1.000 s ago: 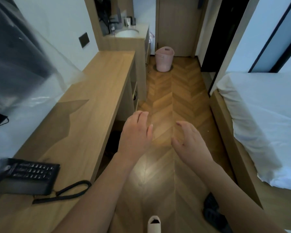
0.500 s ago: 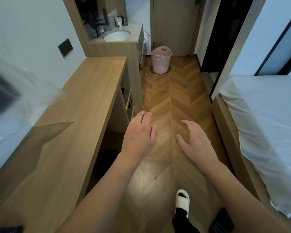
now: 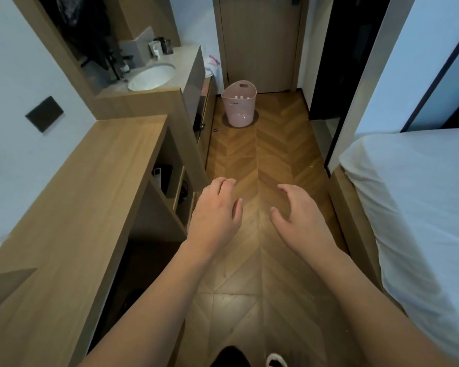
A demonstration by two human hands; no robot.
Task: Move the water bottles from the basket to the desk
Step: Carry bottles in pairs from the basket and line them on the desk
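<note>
A pink plastic basket (image 3: 238,112) stands on the wooden floor at the far end of the aisle, in front of a closed door. White bottle caps (image 3: 241,97) show just inside its rim. The long wooden desk (image 3: 85,186) runs along the left wall. My left hand (image 3: 214,215) and my right hand (image 3: 300,218) are held out in front of me over the floor, fingers loosely curved, holding nothing. Both are well short of the basket.
A bed with white sheets (image 3: 414,207) borders the aisle on the right. A sink counter (image 3: 154,75) with cups stands beyond the desk. Open shelves (image 3: 167,181) sit under the desk's end. A dark doorway (image 3: 326,62) opens at right of the door.
I have walked forward along the aisle: the basket is nearer and larger, and the telephone on the desk has dropped out of view. Both hands stay held out and hold nothing.
</note>
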